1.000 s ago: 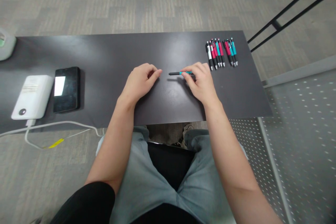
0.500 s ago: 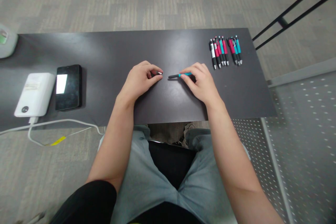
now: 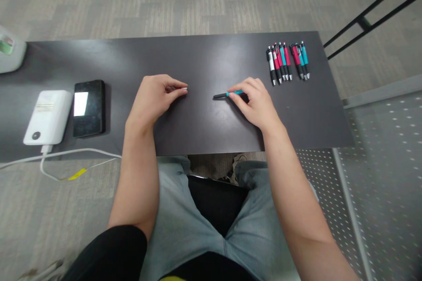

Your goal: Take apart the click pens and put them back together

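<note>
My left hand (image 3: 158, 96) is closed, thumb and forefinger pinching a small silver piece (image 3: 185, 88) that looks like a pen tip; most of it is hidden by the fingers. Across a gap to the right, my right hand (image 3: 252, 99) grips a teal pen (image 3: 235, 92) with a black grip section. This pen lies nearly level, its black end pointing left toward my left hand. No silver cone shows on that end, unlike the other pens. Its rear part is hidden in my palm.
On the dark table (image 3: 204, 136), a row of white, red and teal pens (image 3: 280, 63) lies at the back right, with a smaller group of pens (image 3: 300, 61) beside it. A black phone-like device (image 3: 89, 118) and a white power bank (image 3: 48, 116) with a cable (image 3: 75, 153) are at the left.
My left hand has moved left with the silver piece, widening the gap to the pen. My right hand keeps the pen in nearly the same place. The view has shifted slightly.
</note>
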Tool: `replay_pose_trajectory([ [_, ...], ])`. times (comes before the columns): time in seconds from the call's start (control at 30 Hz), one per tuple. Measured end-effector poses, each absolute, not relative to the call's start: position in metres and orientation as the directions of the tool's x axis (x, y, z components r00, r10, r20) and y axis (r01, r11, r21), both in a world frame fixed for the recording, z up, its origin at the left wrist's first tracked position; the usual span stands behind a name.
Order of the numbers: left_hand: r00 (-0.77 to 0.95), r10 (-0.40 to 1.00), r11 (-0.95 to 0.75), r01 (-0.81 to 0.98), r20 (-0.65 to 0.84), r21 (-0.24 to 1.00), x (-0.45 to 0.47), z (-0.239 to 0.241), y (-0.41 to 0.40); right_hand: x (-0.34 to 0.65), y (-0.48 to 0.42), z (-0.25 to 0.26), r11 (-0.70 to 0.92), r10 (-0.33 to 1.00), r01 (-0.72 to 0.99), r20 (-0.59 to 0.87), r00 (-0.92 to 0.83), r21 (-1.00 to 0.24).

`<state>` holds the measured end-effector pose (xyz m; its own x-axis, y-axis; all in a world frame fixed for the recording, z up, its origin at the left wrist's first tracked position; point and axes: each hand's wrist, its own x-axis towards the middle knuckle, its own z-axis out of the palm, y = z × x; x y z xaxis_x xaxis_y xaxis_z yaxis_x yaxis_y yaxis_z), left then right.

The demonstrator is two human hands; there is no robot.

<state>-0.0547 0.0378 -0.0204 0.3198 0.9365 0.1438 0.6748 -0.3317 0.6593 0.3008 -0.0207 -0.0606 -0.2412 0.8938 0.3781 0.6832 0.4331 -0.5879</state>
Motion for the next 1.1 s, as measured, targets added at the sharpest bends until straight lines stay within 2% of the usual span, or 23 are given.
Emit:
replay_pose_trajectory([
  [0.23,0.370,0.920,-0.382,0.783,0.126,0.491,-0.042,-0.009,0.031,0.302,-0.019,-0.061,0.415,0.902,0.704,0.361,-0.236,-0.577],
  [0.57,0.361,0.927,-0.364,0.795,0.104,0.486,-0.022,-0.009,0.023,0.301,-0.019,-0.058,0.408,0.906,0.719,0.346,-0.244,-0.563],
  [0.63,0.361,0.924,-0.372,0.778,0.125,0.507,-0.025,-0.011,0.024,0.301,-0.019,-0.059,0.415,0.903,0.707,0.352,-0.245,-0.573],
  [0.73,0.344,0.891,-0.454,0.677,0.296,0.580,-0.025,-0.013,0.026,0.299,-0.019,-0.058,0.410,0.905,0.685,0.361,-0.225,-0.601],
  [0.83,0.380,0.817,-0.576,0.553,0.433,0.602,-0.015,-0.009,0.024,0.295,-0.020,-0.054,0.374,0.920,0.637,0.358,-0.161,-0.674],
  [0.97,0.462,0.818,-0.557,0.487,0.342,0.673,0.013,-0.005,0.016,0.287,-0.022,-0.044,0.344,0.935,0.509,0.339,-0.107,-0.789],
  [1.1,0.377,0.858,-0.477,0.336,0.348,0.812,0.034,-0.005,0.006,0.274,-0.031,-0.030,0.196,0.978,0.273,0.167,-0.126,-0.942],
])
